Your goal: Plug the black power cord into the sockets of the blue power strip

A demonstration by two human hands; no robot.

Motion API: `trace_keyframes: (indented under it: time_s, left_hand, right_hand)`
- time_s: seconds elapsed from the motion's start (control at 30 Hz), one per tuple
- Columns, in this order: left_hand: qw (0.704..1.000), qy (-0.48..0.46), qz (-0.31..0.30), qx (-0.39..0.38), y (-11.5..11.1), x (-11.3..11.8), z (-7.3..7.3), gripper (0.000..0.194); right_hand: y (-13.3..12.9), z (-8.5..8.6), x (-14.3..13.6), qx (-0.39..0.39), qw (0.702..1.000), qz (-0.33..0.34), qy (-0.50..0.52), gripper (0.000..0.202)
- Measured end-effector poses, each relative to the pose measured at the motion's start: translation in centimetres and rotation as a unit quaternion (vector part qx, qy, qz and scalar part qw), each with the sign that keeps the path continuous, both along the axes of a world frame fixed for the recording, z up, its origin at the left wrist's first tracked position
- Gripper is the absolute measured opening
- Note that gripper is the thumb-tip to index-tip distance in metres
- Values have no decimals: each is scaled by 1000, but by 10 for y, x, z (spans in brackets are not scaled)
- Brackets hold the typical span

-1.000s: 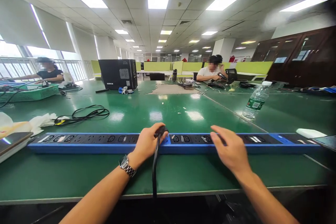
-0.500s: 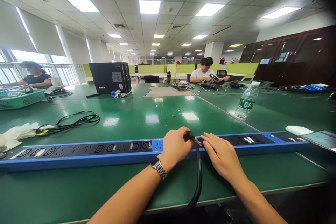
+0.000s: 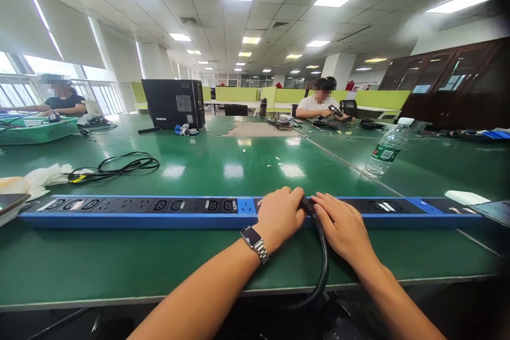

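Note:
A long blue power strip (image 3: 139,221) with black socket panels lies across the green table. My left hand (image 3: 280,218), a watch on its wrist, is closed around a black plug (image 3: 308,206) at the strip's middle. The plug's pins are hidden, and I cannot tell how far it sits in a socket. From it a thick black cable (image 3: 324,260) curves down over the table's front edge. My right hand (image 3: 346,224) lies over the strip just right of the plug, fingers stretched out, fingertips close beside the plug.
A clear water bottle (image 3: 388,150) stands behind the strip at right. A coiled black cable (image 3: 123,169) and crumpled tissue (image 3: 45,179) lie at left. Further back are a black computer case (image 3: 171,105), a green basket (image 3: 43,132) and two people seated at the table.
My left hand with the plug has come closer to the strip's surface, and the plug sits lower between the hands. The view has shifted left and downward slightly.

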State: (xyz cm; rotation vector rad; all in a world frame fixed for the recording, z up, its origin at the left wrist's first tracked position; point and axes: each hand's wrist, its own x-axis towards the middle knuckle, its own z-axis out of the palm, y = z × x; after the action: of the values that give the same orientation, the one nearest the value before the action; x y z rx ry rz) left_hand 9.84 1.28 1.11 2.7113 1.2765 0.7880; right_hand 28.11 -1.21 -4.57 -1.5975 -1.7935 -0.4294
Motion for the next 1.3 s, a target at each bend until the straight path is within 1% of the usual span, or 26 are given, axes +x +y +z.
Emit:
trace_keyframes:
  time_s: [0.07, 0.1, 0.17, 0.23, 0.3, 0.4, 0.43, 0.5, 0.53, 0.6, 0.7, 0.77, 0.87, 1.0, 1.13, 1.2, 1.23, 1.3]
  left_hand:
    - [1000, -24, -3, -12, 1, 2, 0, 18]
    - [999, -51, -2, -20, 2, 3, 0, 18]
    - [990, -132, 8, -37, 5, 3, 5, 19]
    - [974, -220, 25, -47, 10, -4, 12, 22]
    - [960, -273, 29, -47, 15, -22, 21, 22]
    - [949, -312, 19, -23, 21, -66, 28, 19]
    - [946, -324, 8, -15, 22, -82, 29, 18]
    - [945, -327, 8, -13, 25, -110, 26, 16]
    - [950, -313, 7, -22, 26, -120, 23, 16]
    - [958, -283, 3, -53, 27, -132, 17, 17]
    - [967, -236, -16, -99, 26, -134, 9, 20]
    - [970, -217, -25, -105, 24, -131, 7, 20]
    - [976, -195, -13, -93, 21, -126, 7, 21]
    - [989, -136, 14, -64, 15, -121, 7, 22]
    - [996, -88, 10, -25, 10, -114, 4, 23]
    - [993, -117, -7, -8, 9, -112, 4, 20]
    - [987, -157, -12, 3, 10, -113, 6, 19]
    - [966, -258, -7, 31, 10, -120, 13, 22]
  right_hand:
    - [1, -1, 1, -1, 1000, 0, 0, 45]
    - [1, -1, 2, -3, 1000, -1, -1, 45]
    - [1, -2, 3, -6, 1000, -1, 0, 45]
    - [1, -2, 4, -9, 1000, -3, 3, 46]
    - [1, -3, 4, -14, 1000, -6, 10, 47]
    - [1, -2, 4, -15, 1000, -11, 22, 48]
    - [1, -2, 3, -14, 1000, -13, 25, 48]
    - [1, -1, 2, -13, 999, -15, 30, 48]
    - [1, -1, 2, -12, 999, -15, 32, 48]
    - [1, 0, 1, -12, 999, -14, 35, 47]
    - [1, 1, 0, -11, 999, -10, 35, 46]
    - [0, 1, 0, -9, 999, -7, 33, 46]
    - [0, 2, -1, -6, 999, -7, 33, 46]
    - [-1, 2, -3, -12, 999, -12, 33, 47]
    - [0, 3, -3, -14, 999, -13, 34, 47]
    - [0, 3, -2, -15, 999, -14, 33, 47]
    - [-1, 3, -2, -15, 999, -14, 32, 47]
    - [-1, 3, -1, -15, 999, -14, 31, 48]
